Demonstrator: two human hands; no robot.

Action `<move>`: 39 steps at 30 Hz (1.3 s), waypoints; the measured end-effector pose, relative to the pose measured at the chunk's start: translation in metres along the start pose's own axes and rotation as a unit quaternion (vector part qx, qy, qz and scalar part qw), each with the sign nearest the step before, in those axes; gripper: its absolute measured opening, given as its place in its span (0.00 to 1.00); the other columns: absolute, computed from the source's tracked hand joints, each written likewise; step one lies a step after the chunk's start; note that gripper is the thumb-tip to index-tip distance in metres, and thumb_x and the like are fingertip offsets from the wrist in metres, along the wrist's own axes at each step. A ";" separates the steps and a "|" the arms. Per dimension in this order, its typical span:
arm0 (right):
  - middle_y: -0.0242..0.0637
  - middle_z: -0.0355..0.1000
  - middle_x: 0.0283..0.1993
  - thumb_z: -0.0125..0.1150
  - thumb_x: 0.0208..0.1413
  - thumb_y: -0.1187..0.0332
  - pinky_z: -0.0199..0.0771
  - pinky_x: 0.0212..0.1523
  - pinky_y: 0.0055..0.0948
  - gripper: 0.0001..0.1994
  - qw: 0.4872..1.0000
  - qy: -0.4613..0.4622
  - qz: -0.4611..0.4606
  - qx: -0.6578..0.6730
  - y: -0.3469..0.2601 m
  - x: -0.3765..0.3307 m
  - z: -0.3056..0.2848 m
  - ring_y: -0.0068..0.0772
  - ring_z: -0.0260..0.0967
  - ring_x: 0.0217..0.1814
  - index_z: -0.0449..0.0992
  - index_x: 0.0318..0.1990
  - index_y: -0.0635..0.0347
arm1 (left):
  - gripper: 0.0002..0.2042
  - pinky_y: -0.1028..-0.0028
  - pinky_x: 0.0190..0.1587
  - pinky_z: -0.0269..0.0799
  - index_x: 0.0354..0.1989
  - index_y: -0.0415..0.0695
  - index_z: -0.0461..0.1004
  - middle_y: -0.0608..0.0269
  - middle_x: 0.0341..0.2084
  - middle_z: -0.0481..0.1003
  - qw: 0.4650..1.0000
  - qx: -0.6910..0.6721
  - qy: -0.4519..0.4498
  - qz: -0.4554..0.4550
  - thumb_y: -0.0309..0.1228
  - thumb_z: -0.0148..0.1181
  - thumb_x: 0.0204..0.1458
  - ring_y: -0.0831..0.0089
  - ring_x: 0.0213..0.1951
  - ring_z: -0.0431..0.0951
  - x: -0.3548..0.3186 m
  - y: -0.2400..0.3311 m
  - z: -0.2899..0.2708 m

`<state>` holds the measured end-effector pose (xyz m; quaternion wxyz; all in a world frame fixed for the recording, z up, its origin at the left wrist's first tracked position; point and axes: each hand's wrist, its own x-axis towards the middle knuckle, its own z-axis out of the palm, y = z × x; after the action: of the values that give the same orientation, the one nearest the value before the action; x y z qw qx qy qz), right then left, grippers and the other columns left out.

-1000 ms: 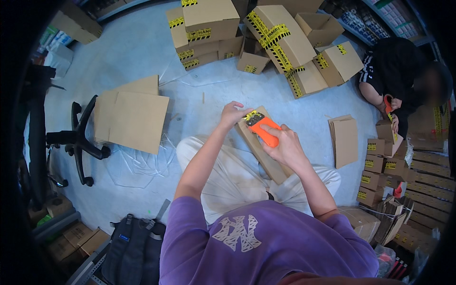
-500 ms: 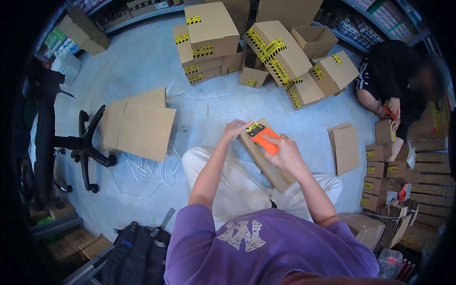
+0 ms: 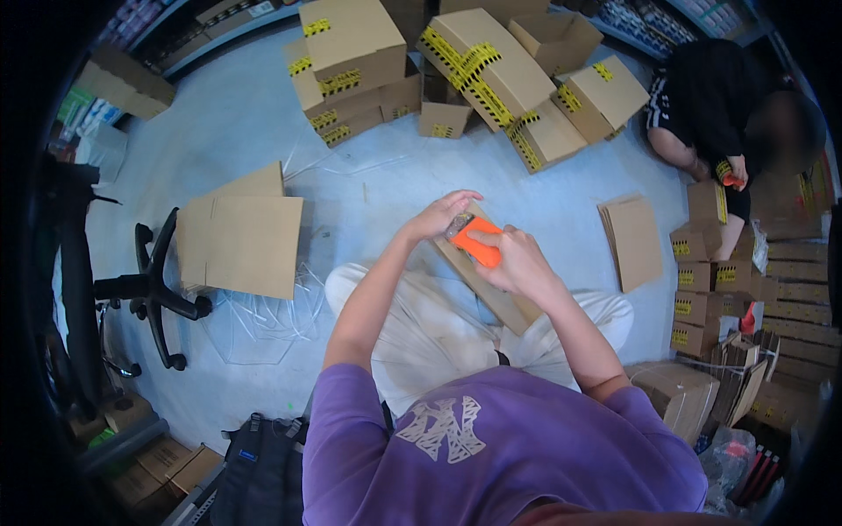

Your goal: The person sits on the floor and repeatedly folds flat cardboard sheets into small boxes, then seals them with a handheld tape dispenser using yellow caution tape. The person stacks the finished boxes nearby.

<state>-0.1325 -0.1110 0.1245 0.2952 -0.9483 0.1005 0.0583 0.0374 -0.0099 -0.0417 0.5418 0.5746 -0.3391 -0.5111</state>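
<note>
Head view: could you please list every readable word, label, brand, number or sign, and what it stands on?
I won't copy wording, only place it.
Yellow tape on boxes: print too blurred.
Shirt: large pale letter-like emblem.
Backpack: blue tag, too small.
Shelf packages: too blurred.
Dispenser: no legible text.

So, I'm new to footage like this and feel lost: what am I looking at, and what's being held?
There is no robot: these are the bare hands of a seated person in a purple shirt. A wide fisheye camera worn on the head looks down, so edges bend near the rim. The right hand grips an orange tape dispenser near the far end of a narrow cardboard piece; the left hand is at that end too. On the floor lie flat cardboard sheets, with taped boxes piled beyond. A co-worker is at the right.
</note>
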 end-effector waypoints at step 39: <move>0.51 0.74 0.33 0.62 0.39 0.67 0.77 0.37 0.46 0.26 0.996 0.043 0.067 0.026 0.065 -0.178 0.009 0.53 0.73 0.39 0.76 0.52 0.47 | 0.28 0.43 0.69 0.32 0.70 0.65 0.51 0.56 0.72 0.43 0.672 0.710 0.196 0.082 0.51 0.41 0.61 0.57 0.73 0.40 0.025 0.042 0.044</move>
<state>-0.3206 -0.1302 0.1120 0.3106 -0.9331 0.1781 0.0340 0.0087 -0.0534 -0.0019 0.0645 0.8428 -0.5316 0.0541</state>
